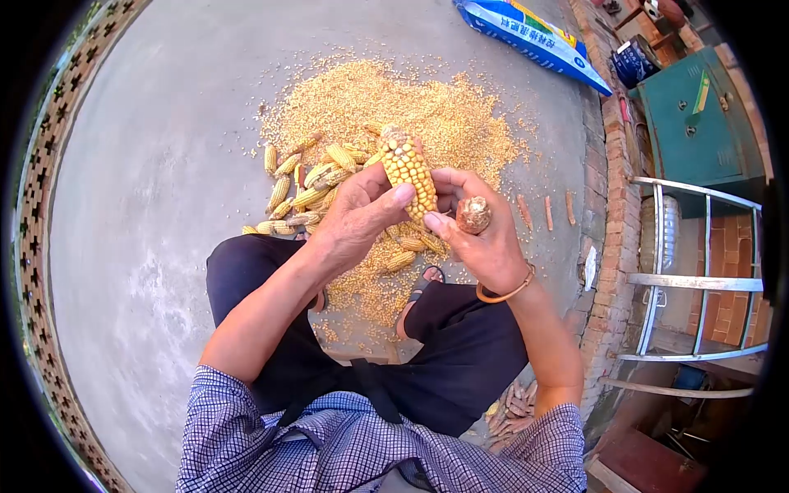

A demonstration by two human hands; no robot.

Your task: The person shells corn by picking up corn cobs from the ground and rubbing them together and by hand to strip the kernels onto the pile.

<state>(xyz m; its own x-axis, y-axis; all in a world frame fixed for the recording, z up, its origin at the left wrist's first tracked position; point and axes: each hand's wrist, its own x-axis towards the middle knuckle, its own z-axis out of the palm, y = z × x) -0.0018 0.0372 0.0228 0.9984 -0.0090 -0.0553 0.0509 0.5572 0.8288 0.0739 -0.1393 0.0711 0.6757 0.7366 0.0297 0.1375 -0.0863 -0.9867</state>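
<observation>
An ear of corn (408, 174) with yellow kernels is held up in front of me, its pale tip pointing away. My left hand (366, 209) is closed around its left side, thumb lying across the kernels. My right hand (485, 238) grips a bare corn cob (473, 215), whose reddish-white end pokes out beside the thumb. That hand's thumb and fingers also touch the lower right of the ear. Beneath and left of my hands lie several more ears of corn (308, 197). Beyond them spreads a wide heap of loose kernels (394, 103).
A blue fertilizer sack (534, 41) lies at the far right. Several stripped cobs (548, 212) rest on the concrete floor (156, 189), with a pile of cobs (514, 411) by my right leg. A metal rack (699, 282) and green cabinet (699, 119) stand beyond the brick edge (612, 222).
</observation>
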